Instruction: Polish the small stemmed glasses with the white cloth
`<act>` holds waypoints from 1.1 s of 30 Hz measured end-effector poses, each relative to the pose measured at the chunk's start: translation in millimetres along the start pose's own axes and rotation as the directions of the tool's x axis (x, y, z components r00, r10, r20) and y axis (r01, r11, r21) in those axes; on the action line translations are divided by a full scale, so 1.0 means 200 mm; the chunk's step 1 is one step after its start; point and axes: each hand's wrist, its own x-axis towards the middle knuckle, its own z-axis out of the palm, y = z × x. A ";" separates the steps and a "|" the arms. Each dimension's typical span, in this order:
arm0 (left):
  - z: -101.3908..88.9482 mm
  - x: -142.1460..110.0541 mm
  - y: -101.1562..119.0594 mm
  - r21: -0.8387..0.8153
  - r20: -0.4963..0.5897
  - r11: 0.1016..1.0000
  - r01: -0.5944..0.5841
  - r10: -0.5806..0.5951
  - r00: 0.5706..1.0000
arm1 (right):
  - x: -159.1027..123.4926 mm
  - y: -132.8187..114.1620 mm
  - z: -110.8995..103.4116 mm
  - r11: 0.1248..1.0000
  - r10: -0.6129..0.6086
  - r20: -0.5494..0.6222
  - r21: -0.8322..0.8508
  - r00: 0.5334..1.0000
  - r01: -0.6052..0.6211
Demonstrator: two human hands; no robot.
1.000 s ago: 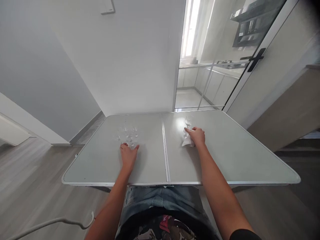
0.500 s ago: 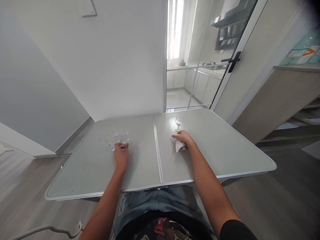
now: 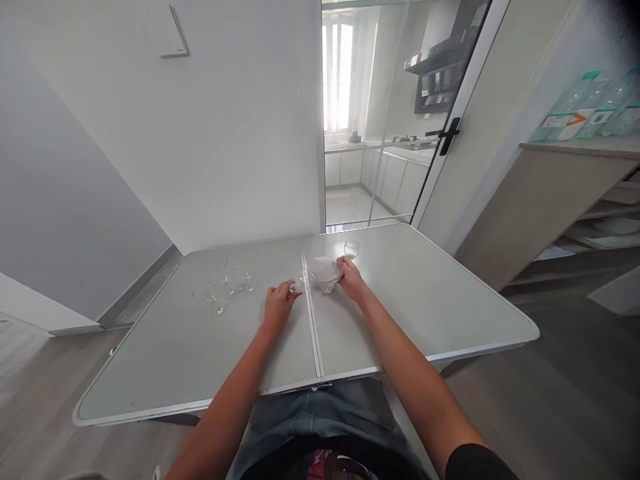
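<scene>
My left hand (image 3: 278, 303) is closed on a small clear stemmed glass (image 3: 299, 284), held over the seam in the middle of the grey folding table (image 3: 440, 300). My right hand (image 3: 351, 279) grips a white cloth (image 3: 324, 272), which touches the glass from the right. Several more small clear glasses (image 3: 223, 290) stand in a cluster on the table's left half. One stemmed glass (image 3: 351, 249) stands upright just behind my right hand.
A white wall rises behind the table. A glass sliding door with a black handle (image 3: 447, 134) opens onto a kitchen at the back right. A wooden shelf unit (image 3: 565, 193) with plastic bottles (image 3: 575, 113) stands at the right.
My left hand has lifted one glass out of the cluster and carried it right to the table's middle. My right hand has brought the cloth left to meet it.
</scene>
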 end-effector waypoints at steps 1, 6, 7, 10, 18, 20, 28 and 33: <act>0.02 -0.01 0.00 0.006 0.004 1.000 -0.017 0.017 1.000 | 0.01 0.01 0.00 1.000 0.022 -0.008 -0.004 1.000 -0.022; 0.04 -0.05 -0.03 -0.076 0.096 0.997 -0.009 0.016 0.995 | 0.00 0.05 0.03 0.998 0.056 0.065 0.017 0.996 -0.057; 0.03 -0.05 -0.04 -0.106 0.110 0.994 0.014 -0.002 0.994 | -0.01 0.06 0.04 0.998 0.059 0.098 0.015 0.993 -0.061; 0.00 -0.05 -0.04 -0.198 0.114 0.977 0.080 -0.058 0.992 | -0.04 0.10 0.07 0.993 0.115 0.229 -0.050 0.967 -0.106; -0.02 -0.05 -0.02 -0.161 0.240 0.986 0.040 0.000 0.971 | -0.12 0.15 0.15 0.972 0.143 0.524 -0.235 0.840 -0.018; -0.02 -0.06 -0.02 -0.141 0.223 0.989 0.038 -0.006 0.975 | -0.12 0.14 0.14 0.953 0.141 0.534 -0.302 0.834 0.032; -0.03 -0.08 -0.05 -0.226 0.066 0.973 0.053 -0.039 0.997 | -0.12 0.12 0.11 0.918 0.190 0.581 -0.390 0.791 0.066; -0.03 -0.08 -0.04 -0.298 0.017 0.952 0.070 -0.068 0.998 | -0.11 0.13 0.10 0.921 0.112 0.564 -0.368 0.818 0.128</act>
